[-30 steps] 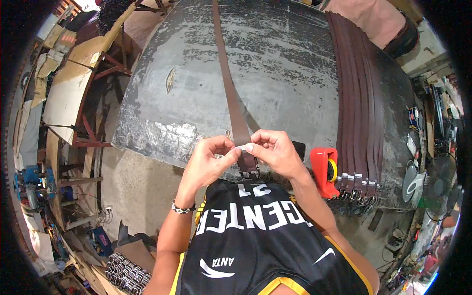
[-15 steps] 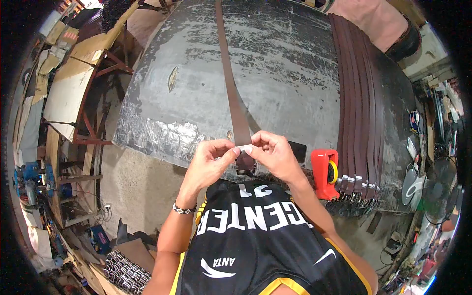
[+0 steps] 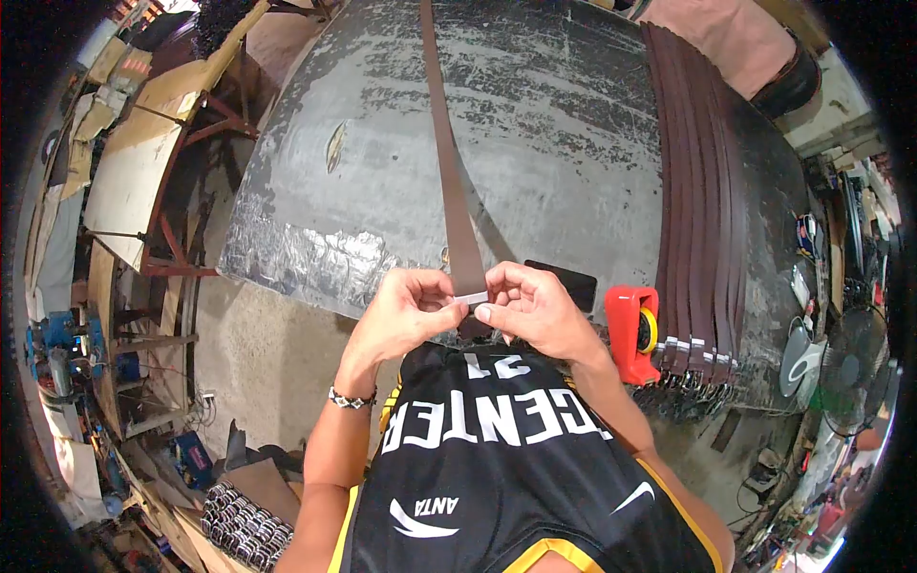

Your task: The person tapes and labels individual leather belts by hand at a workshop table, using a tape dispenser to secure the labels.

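A long brown belt (image 3: 458, 220) runs from the far edge of the table down to my hands. A narrow strip of white tape (image 3: 470, 299) lies across it near its close end. My left hand (image 3: 409, 310) is closed in a pinch on the belt's left edge beside the tape. On the other edge, my right hand (image 3: 537, 307) pinches the belt, its thumb just below the strip. The belt's end below my fingers is dark and partly hidden.
A red tape dispenser (image 3: 626, 329) stands right of my right hand, near a black phone-like slab (image 3: 564, 284). Several brown belts (image 3: 693, 210) with white bands lie side by side on the grey table (image 3: 554, 181). A fan (image 3: 850, 353) is at far right.
The white tape now shows as a flatter band across the belt. My right thumb has moved slightly down, and both hands have shifted a little toward me.
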The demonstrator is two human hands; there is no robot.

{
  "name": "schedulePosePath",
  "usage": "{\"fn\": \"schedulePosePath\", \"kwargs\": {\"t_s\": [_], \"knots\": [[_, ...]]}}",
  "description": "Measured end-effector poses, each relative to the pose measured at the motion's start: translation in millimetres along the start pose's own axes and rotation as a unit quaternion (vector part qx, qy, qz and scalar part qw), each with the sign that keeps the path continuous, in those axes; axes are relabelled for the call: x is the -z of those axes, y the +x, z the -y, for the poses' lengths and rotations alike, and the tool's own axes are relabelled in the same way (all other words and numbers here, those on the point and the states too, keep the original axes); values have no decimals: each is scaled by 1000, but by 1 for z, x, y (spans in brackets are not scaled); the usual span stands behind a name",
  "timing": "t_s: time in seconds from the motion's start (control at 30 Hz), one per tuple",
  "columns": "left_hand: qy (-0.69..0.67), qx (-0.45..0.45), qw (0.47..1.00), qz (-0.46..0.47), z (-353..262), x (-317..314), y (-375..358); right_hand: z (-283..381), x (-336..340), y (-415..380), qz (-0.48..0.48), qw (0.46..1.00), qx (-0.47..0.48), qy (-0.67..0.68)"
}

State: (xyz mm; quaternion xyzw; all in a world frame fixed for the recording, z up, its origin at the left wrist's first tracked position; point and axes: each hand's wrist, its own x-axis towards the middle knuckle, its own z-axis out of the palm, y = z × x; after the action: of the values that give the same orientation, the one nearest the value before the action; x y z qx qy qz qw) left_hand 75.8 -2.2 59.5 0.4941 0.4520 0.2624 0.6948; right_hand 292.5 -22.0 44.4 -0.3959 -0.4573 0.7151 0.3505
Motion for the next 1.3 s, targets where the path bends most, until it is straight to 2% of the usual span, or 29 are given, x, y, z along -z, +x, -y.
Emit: {"fn": "schedulePosePath", "kwargs": {"t_s": [0.1,0.3,0.6,0.9,1.0,1.2,1.3], "knots": [[24,11,1000,17,-1,1,3,-2,1,-1,10,1000,-16,-11],[6,-15,1000,-4,10,-3,6,-1,0,-1,-1,1000,-10,-17],[91,0,994,-58,-6,-11,2,5,1,0,-7,1000,-16,-11],[92,-43,994,-31,6,-7,4,4,2,1,-1,1000,-18,-23],[115,-13,993,-29,7,-4,5,3,2,0,-2,1000,-14,-28],[87,-36,994,-50,10,-10,8,3,5,1,-9,998,-24,-49],[135,-29,989,-52,7,-8,6,3,5,1,-4,999,-22,-34]]}}
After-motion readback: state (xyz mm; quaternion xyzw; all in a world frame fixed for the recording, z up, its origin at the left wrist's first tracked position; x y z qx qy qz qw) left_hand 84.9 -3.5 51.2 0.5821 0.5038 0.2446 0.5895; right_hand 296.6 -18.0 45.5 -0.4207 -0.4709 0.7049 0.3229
